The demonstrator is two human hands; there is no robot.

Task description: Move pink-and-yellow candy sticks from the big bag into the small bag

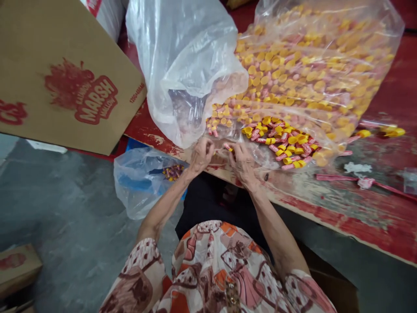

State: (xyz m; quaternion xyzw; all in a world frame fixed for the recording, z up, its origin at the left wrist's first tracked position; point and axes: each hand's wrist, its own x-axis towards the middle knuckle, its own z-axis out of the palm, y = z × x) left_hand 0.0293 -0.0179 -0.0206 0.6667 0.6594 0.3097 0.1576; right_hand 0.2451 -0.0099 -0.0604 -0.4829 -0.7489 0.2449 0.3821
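Tube [228, 148], mottled pink and yellow, in right hand [241, 161].

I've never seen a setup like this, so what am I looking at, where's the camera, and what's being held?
There's no machine here, just a person's two bare hands. The single picture comes from a camera worn on the head, looking forward and down past the patterned shirt.

On the worn red table lies a big clear bag full of yellow and pink pieces, some showing at its opening. Beside it is a cloudy plastic bag.

The right hand seems to hold a small pink-and-yellow piece at its fingertips. The left hand is close by, fingers bent; what it holds is unclear.
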